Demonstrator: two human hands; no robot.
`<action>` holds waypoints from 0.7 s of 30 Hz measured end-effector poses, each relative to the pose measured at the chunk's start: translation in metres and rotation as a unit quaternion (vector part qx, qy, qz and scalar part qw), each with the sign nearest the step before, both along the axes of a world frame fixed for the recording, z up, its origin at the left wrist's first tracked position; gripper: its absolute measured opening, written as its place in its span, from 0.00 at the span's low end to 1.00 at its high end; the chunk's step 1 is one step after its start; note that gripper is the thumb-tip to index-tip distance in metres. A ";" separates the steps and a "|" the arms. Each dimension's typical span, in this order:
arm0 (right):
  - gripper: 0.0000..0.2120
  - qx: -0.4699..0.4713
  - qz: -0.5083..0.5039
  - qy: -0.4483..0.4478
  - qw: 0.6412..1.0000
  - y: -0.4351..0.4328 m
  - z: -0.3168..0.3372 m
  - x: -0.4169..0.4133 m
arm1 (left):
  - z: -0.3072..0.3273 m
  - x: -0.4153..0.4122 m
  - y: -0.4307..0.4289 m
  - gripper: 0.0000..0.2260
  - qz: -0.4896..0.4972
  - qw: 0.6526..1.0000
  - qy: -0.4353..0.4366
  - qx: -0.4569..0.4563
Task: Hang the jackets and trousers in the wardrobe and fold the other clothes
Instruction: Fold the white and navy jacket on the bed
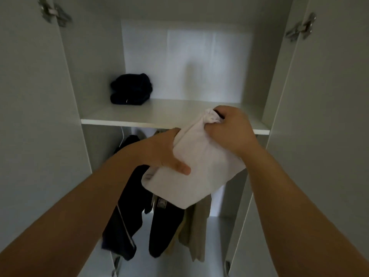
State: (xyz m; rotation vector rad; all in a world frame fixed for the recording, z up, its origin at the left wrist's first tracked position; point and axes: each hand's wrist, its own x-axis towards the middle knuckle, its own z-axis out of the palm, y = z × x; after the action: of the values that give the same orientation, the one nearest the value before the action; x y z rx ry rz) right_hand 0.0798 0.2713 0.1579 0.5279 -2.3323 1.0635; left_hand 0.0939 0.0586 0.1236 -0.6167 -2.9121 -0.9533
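Observation:
I hold a folded white garment [191,172] up in front of the wardrobe shelf [143,121]. My left hand [163,152] grips its left side, thumb lying across the front. My right hand [229,128] pinches its bunched top corner just above the shelf's front edge. A folded dark garment [130,89] lies on the shelf at the back left. Below the shelf hang a dark jacket [123,212], dark trousers [163,226] and a beige garment [197,226], partly hidden behind my arms and the white garment.
Both wardrobe doors stand open, the left door [30,116] and the right door [329,116], with metal hinges [301,28] near the top. The wardrobe's pale floor [215,246] shows beneath the hanging clothes.

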 end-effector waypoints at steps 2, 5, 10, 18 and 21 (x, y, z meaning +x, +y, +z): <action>0.08 -0.029 -0.017 0.011 0.999 0.012 0.021 -0.032 | 0.019 -0.032 0.001 0.46 0.008 1.000 0.003 -0.026; 0.08 -0.068 -0.036 0.029 0.997 0.028 0.053 -0.082 | 0.064 -0.077 0.007 0.32 0.011 0.998 0.054 -0.022; 0.08 -0.163 -0.019 0.057 0.985 0.047 0.094 -0.157 | 0.130 -0.154 0.018 0.26 0.066 0.955 0.273 -0.094; 0.17 0.198 -0.259 0.237 0.915 0.061 0.071 -0.277 | 0.100 -0.299 0.035 0.16 0.119 0.753 0.579 -0.288; 0.15 0.341 -0.255 0.142 0.894 0.071 0.044 -0.306 | 0.069 -0.336 0.047 0.16 0.050 0.743 0.544 -0.386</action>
State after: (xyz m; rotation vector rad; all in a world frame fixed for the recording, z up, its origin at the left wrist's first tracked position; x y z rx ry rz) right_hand -0.2266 0.3424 0.2017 0.2502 -2.3309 -0.0930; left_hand -0.2425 0.1056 0.1925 -0.6641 -2.0149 0.5936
